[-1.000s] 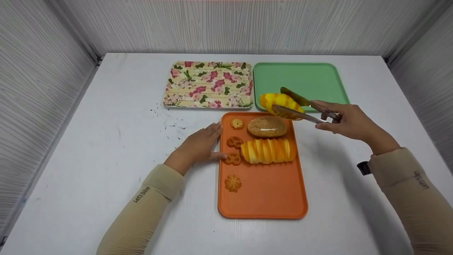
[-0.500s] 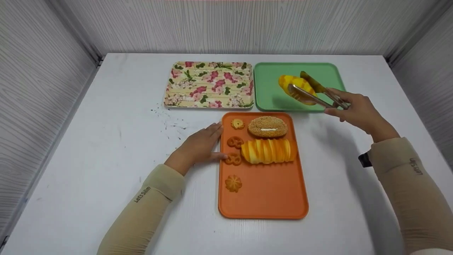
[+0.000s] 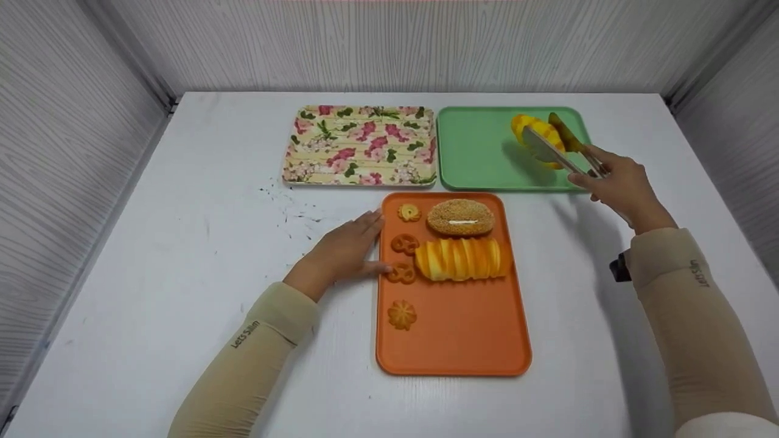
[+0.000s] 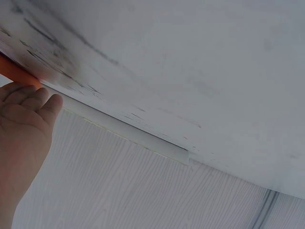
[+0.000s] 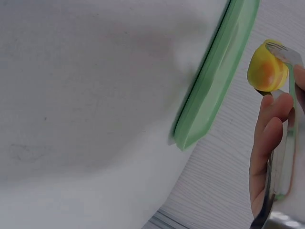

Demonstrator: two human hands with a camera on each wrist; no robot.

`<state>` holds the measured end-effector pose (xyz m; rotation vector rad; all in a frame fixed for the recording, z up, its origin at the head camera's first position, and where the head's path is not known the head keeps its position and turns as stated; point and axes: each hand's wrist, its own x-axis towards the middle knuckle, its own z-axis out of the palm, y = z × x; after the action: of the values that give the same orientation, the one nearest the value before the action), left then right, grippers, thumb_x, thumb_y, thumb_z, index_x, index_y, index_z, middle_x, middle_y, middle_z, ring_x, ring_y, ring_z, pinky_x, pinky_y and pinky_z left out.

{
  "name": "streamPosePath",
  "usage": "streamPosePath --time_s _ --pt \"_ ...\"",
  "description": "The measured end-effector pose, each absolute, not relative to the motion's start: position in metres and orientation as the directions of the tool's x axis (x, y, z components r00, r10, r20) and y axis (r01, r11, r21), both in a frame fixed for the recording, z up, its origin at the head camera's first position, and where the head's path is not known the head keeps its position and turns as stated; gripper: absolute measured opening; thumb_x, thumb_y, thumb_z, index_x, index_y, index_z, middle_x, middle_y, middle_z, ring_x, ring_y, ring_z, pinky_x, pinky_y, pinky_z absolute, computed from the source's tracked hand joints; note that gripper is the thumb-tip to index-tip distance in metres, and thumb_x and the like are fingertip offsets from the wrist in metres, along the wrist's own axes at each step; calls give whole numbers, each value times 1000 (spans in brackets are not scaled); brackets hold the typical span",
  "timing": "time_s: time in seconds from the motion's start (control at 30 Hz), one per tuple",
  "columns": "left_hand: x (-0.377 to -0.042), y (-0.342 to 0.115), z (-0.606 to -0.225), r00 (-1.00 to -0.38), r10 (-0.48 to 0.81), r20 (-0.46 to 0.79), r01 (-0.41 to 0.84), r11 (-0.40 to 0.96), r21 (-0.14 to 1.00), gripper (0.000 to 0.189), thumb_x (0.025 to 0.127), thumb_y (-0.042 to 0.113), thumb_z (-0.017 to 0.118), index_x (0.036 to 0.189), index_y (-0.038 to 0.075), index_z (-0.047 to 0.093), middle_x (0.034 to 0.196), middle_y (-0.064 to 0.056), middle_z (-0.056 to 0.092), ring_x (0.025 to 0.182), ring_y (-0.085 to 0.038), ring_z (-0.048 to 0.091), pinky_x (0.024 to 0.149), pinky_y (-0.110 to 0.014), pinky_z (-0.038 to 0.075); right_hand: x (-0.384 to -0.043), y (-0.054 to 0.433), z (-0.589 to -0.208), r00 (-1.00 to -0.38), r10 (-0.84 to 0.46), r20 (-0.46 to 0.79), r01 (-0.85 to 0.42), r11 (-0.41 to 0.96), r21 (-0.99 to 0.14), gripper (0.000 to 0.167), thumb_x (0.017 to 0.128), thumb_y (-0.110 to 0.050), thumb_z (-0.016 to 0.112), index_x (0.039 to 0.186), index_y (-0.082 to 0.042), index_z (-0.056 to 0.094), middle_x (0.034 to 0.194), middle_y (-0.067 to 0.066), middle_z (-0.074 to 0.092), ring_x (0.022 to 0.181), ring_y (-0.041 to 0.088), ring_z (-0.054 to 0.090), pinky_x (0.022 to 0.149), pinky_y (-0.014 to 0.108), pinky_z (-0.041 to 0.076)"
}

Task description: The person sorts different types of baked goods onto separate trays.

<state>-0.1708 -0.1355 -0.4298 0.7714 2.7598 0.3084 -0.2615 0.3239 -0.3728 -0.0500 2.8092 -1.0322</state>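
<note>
My right hand [image 3: 624,185] grips metal tongs [image 3: 546,147], whose two arms pinch a yellow scored bread roll [image 3: 534,123]. In the head view the roll hangs over the right half of the green tray [image 3: 471,146], its shadow falling on the tray. The right wrist view shows the roll's rounded end [image 5: 262,69] raised above the tray's rim [image 5: 209,90]. My left hand [image 3: 341,249] rests against the left edge of the orange tray [image 3: 462,340], fingers extended along the rim and thumb over it beside a pretzel [image 3: 401,273].
On the orange tray lie a seeded bun [image 3: 461,216], a sliced-looking loaf [image 3: 462,259], another pretzel [image 3: 405,244], a round cookie [image 3: 409,212] and a flower-shaped cookie [image 3: 402,315]. A floral tray [image 3: 365,146] adjoins the green one. Patterned walls [image 3: 389,45] enclose the white table.
My right hand has carried the roll in the tongs rightward and back, from the green tray's front left to over its right side. The left hand and orange tray stay put.
</note>
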Motion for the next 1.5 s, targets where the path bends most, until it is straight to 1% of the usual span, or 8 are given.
streamPosePath --time_s 0.27,0.57,0.77,0.87,1.1,1.27,1.37,1.5 --pt "-171 -136 -429 -830 516 -211 458 847 270 96 86 62 54 152 3 16 158 -11 10 143 -26 13 114 -39 17 -269 325 -378 -994 -10 -113 62 785 -616 82 89 -52 58 153 -16 22 117 27 54 66 10 59 57 21 47" --pt "-170 -135 -427 -831 514 -213 448 844 294 96 86 61 55 152 4 15 158 -10 9 143 -26 12 114 -39 16 -272 326 -385 -988 36 -152 118 807 -579 83 91 -50 56 153 -11 18 130 32 46 67 12 62 57 25 46" --pt "-170 -135 -427 -831 518 -203 453 842 292 96 87 61 55 152 3 16 158 -10 9 143 -26 13 114 -38 16 -272 327 -389 -983 29 -184 130 814 -566 87 90 -55 54 153 -10 15 126 32 49 76 22 65 77 44 48" --pt "-170 -135 -427 -832 516 -206 451 844 290 96 86 62 54 152 4 15 158 -10 9 143 -26 12 114 -38 16 -272 328 -390 -978 19 -208 135 815 -563 90 90 -57 53 153 -8 12 132 34 44 79 25 66 91 55 40" --pt "-171 -136 -430 -832 515 -207 455 846 280 96 86 63 53 152 4 16 158 -9 8 143 -25 11 114 -38 15 -270 329 -388 -972 33 -233 166 797 -581 97 86 -62 54 154 -9 10 140 33 36 85 29 65 100 57 34" --pt "-170 -136 -430 -830 515 -215 451 846 285 95 87 62 53 152 4 15 158 -9 7 143 -25 11 114 -38 15 -267 334 -382 -982 38 -183 143 783 -606 97 84 -63 56 154 -12 13 141 34 36 75 16 65 80 41 48" --pt "-170 -135 -430 -830 515 -213 451 845 287 95 87 62 53 152 4 15 158 -9 8 143 -25 12 114 -38 16 -264 337 -378 -991 32 -133 109 777 -620 95 84 -62 58 154 -13 16 130 33 46 69 7 61 64 28 48" --pt "-171 -135 -429 -831 516 -210 454 845 283 96 87 62 53 152 4 16 158 -11 9 143 -26 12 114 -39 16 -258 339 -374 -996 -11 -83 46 764 -643 90 84 -59 60 154 -20 18 123 31 51 68 9 61 60 24 46"
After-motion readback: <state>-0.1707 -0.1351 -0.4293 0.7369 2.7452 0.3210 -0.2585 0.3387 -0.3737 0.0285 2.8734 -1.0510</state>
